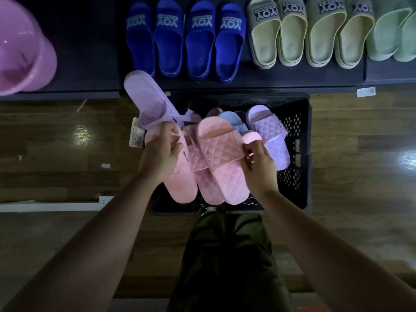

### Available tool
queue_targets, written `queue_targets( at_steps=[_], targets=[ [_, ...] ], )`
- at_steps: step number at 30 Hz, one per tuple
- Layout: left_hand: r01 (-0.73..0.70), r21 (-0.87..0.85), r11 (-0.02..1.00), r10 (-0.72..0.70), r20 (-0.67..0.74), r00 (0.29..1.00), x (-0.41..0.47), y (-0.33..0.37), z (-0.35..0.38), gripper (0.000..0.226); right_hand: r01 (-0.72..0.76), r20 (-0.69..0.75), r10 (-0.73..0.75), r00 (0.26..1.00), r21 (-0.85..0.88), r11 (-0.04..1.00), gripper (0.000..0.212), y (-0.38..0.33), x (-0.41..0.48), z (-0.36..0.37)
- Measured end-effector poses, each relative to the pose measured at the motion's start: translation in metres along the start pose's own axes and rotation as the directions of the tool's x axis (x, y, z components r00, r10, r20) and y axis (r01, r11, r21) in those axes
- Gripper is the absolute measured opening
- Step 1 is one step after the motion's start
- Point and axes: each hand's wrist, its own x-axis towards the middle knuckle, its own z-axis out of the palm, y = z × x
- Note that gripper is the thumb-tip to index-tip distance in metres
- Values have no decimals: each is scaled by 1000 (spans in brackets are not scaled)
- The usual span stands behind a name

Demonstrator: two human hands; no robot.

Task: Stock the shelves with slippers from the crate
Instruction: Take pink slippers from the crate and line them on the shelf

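A black perforated crate (299,136) stands on the floor below the dark shelf (90,52). Over the crate my left hand (161,152) grips a bunch of slippers: a lilac slipper (148,97) pointing up-left and a pink slipper (180,179) under the palm. My right hand (258,164) pinches the edge of a pink quilted slipper (222,158) lying across the middle. In the crate lie a lilac quilted slipper (270,134) and a light blue slipper (231,120), partly hidden.
On the shelf stand two pairs of blue slippers (184,41), two pairs of beige-green slippers (299,34) and mint slippers (391,37) at the right. A pink plastic basin (24,52) sits at the shelf's left. Wooden floor surrounds the crate; my knee (227,255) is below.
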Motion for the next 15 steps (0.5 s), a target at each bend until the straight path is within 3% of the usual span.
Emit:
queue_targets(
  at_steps=[4, 7, 12, 15],
  targets=[
    [-66, -42, 997, 72, 149, 986, 1, 8, 4, 32, 54, 33, -54, 998, -3, 999, 21, -16, 2, 7],
    [18, -32, 999, -10, 226, 974, 3, 6, 0, 45, 88, 25, -89, 996, 44, 995, 22, -30, -3, 11],
    [78, 39, 996, -84, 181, 980, -8, -9, -22, 28, 67, 98, -94, 991, 246, 967, 39, -33, -12, 18],
    [166, 36, 985, -169, 111, 979, -20, -32, -46, 27, 9, 59, -20, 998, 176, 984, 42, -27, -9, 20]
  ],
)
